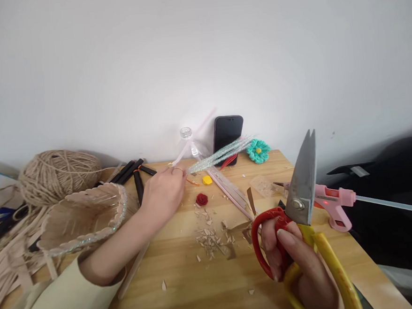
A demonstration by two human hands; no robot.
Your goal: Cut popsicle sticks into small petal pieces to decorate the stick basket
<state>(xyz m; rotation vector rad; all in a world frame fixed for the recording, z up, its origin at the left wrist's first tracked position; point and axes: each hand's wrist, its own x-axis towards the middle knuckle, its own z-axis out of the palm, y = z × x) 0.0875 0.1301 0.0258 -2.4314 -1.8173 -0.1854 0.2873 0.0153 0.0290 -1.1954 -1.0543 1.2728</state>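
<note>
My left hand [164, 188] reaches across the wooden table [187, 292] and pinches the near ends of several glittery pipe cleaners [223, 152] that slant up to the right. My right hand [298, 265] grips large scissors [303, 204] with red and yellow handles, blades shut and pointing up, at the right front of the table. A heart-shaped basket of popsicle sticks [85, 217] with a glittery rim sits just left of my left forearm.
A ball of jute twine [55, 174] and loose sticks lie at the left. A phone [227, 134] leans on the wall beside a clear bottle [188, 141] and a teal flower [258, 151]. A pink glue gun [336, 202], wood chips [210, 236], red rose [201, 199], and black sticks [133, 171] are on the table.
</note>
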